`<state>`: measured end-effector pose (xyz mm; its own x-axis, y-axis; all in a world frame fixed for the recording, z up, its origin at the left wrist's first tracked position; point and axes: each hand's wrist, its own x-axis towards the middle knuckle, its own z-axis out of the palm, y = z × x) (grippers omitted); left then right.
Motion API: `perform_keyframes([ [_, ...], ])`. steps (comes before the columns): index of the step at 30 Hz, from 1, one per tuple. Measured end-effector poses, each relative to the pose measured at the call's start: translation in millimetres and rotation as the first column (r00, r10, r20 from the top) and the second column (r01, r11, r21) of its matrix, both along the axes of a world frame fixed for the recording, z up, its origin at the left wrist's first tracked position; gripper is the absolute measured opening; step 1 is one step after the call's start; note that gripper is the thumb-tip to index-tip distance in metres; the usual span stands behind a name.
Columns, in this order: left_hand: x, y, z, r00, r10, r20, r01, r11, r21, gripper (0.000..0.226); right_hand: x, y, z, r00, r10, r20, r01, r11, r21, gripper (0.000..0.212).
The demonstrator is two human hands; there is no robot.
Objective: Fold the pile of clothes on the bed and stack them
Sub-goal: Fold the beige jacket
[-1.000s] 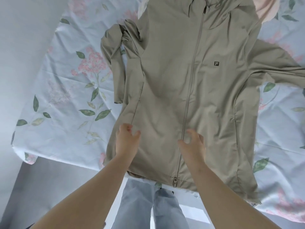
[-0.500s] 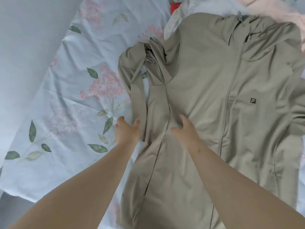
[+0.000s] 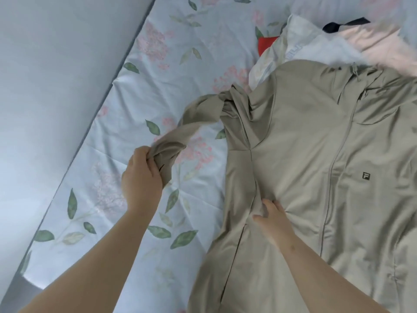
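Beige zip-front hooded jacket (image 3: 304, 166): laid front-up on the right of the bed, over a pale blue floral sheet (image 3: 158, 64). Left hand (image 3: 141, 179): fingers curled round the cuff end of the sleeve (image 3: 194, 123), raised off the sheet at left. Right hand (image 3: 273, 219): fingers straight, pressed flat on the jacket body beside its side seam. Far right: white garment (image 3: 316, 46) and pink garment (image 3: 379, 39), heaped by the hood.

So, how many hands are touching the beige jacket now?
2. The left hand grips the raised sleeve over the bedsheet; the right hand presses on the jacket body near its side seam. None seems hidden.
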<state>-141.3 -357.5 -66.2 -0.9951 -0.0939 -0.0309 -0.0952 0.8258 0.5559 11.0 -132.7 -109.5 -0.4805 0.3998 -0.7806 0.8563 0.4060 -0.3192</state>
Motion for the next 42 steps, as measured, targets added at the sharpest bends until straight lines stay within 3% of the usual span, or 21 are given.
perform_keyframes([
  [2, 0, -13, -6, 0.964, -0.060, 0.261, 0.139, 0.945, -0.296, 0.023, -6, -5, 2, 0.999, 0.011, 0.031, -0.012, 1.000, 0.018, 0.062],
  [4, 2, -14, -14, 0.888, -0.058, 0.457, 0.257, 0.885, -0.387, 0.035, -14, -10, 2, 0.998, -0.019, 0.052, 0.019, 1.000, 0.012, 0.063],
  [7, 4, 0, -23, 0.916, -0.144, 0.375, 0.293, 0.877, -0.380, 0.041, -21, -15, 2, 0.996, -0.039, 0.077, 0.035, 0.998, 0.051, 0.060],
  [11, -13, 33, -38, 0.909, -0.251, 0.332, 0.324, 0.928, -0.186, 0.045, -32, -13, 1, 0.999, 0.050, 0.019, -0.052, 0.995, 0.087, 0.057],
  [15, -43, 68, -54, 0.902, -0.185, 0.390, 0.166, 0.983, 0.083, 0.068, -46, -7, -6, 0.998, 0.055, -0.037, -0.052, 0.995, 0.083, 0.062],
  [17, -57, 76, -63, 0.899, -0.164, 0.406, 0.110, 0.982, 0.153, 0.067, -50, -6, -10, 0.998, 0.046, -0.041, -0.043, 0.996, 0.073, 0.065],
  [20, -76, 72, -62, 0.954, -0.063, 0.292, 0.041, 0.996, 0.081, 0.032, -51, -7, -16, 0.998, 0.056, -0.011, -0.055, 0.997, 0.059, 0.072],
  [23, -100, 46, -45, 0.954, 0.291, 0.076, -0.298, 0.948, 0.111, 0.028, -50, -11, -21, 0.996, 0.070, 0.045, -0.072, 0.997, 0.039, 0.081],
  [25, -112, 24, -33, 0.912, 0.410, 0.002, -0.404, 0.898, 0.175, 0.029, -54, -15, -25, 0.989, 0.089, 0.116, -0.096, 0.994, 0.055, 0.087],
  [29, -114, -11, -32, 0.926, 0.336, 0.173, -0.353, 0.932, 0.079, 0.035, -65, -19, -26, 0.969, 0.115, 0.220, -0.132, 0.989, 0.062, 0.091],
  [33, -94, -22, -45, 0.881, 0.431, 0.193, -0.450, 0.890, 0.066, 0.043, -70, -15, -21, 0.956, 0.143, 0.255, -0.154, 0.988, 0.025, 0.091],
  [36, -86, -22, -57, 0.898, 0.333, 0.286, -0.285, 0.938, -0.198, 0.047, -74, -12, -18, 0.956, 0.138, 0.258, -0.142, 0.990, -0.003, 0.091],
  [38, -93, -27, -60, 0.888, 0.316, 0.333, -0.207, 0.923, -0.324, 0.032, -75, -10, -16, 0.958, 0.129, 0.258, -0.128, 0.992, -0.022, 0.091],
  [40, -106, -36, -57, 0.916, 0.307, 0.257, -0.217, 0.920, -0.325, 0.027, -74, -9, -15, 0.960, 0.125, 0.251, -0.123, 0.992, -0.026, 0.091],
  [42, -121, -48, -48, 0.974, 0.177, 0.140, -0.144, 0.965, -0.221, 0.023, -73, -11, -15, 0.960, 0.124, 0.252, -0.125, 0.992, -0.013, 0.092],
])
